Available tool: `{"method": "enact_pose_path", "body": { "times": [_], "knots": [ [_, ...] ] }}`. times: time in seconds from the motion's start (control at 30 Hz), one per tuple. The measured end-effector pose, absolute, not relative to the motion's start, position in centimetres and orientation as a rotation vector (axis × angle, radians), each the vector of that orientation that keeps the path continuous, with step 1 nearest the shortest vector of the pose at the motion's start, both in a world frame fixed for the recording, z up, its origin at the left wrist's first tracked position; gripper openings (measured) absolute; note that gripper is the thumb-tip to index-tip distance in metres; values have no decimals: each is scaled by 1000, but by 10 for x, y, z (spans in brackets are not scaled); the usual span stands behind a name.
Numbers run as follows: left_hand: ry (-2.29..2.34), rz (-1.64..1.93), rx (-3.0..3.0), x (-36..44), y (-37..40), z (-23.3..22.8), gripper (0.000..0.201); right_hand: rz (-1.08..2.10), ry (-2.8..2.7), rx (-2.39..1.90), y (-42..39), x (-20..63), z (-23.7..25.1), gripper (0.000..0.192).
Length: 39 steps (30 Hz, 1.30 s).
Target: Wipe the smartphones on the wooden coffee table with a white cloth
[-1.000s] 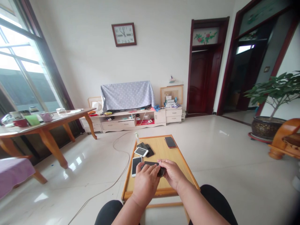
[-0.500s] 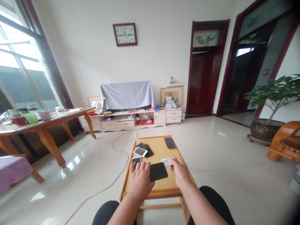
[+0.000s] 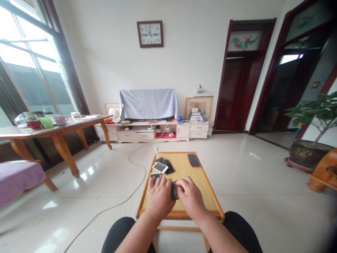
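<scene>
My left hand (image 3: 160, 197) is closed round a black smartphone (image 3: 172, 193) above the near part of a small wooden table (image 3: 186, 174). From the right, my right hand (image 3: 191, 195) pinches a crumpled whitish tissue (image 3: 177, 189) against the phone's face. Both hands cover most of that phone. Just beyond my left fingers lies a white-edged phone (image 3: 155, 175), partly hidden. Farther back, a white phone (image 3: 160, 167) rests over dark ones, including a black phone (image 3: 170, 168). A dark phone with a reddish edge (image 3: 193, 160) lies at the far right corner.
A small pump bottle (image 3: 156, 151) stands at the table's far left corner. A cable (image 3: 123, 203) runs over the floor to the left. Beyond are a larger table (image 3: 52, 135) with cups, a low white cabinet (image 3: 137, 136) and a potted plant (image 3: 306, 154).
My right hand has moved left, bringing the tissue from beside the phone onto its face. My left hand still holds the phone. The whole view has shifted slightly.
</scene>
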<state>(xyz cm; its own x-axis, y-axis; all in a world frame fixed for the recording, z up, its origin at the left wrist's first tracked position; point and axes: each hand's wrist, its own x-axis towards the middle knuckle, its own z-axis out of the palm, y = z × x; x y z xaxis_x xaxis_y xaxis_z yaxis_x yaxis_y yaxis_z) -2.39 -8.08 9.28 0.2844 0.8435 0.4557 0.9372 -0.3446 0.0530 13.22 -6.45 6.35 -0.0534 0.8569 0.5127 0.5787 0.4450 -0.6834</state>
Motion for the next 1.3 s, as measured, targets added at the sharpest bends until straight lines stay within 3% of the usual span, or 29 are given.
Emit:
{"method": "enact_pose_path", "body": {
  "times": [0.17,0.27,0.53,0.73,1.3],
  "knots": [
    [-1658,-630,-2346,-35,-81,93,39,169,-1990,-1164,-68,140,69,12],
    [-1652,-633,-2377,-40,-81,92,46,204,-2052,-1101,-72,138,68,4],
    [-1619,-653,-2447,-41,-90,88,50,393,-1920,-1304,-46,134,72,14],
    [-1676,-674,-2406,-51,-90,86,48,235,-1963,-1183,-64,124,57,8],
    [-1673,-648,-2414,-45,-90,80,47,192,-1959,-1200,-60,126,53,5]
  ]
}}
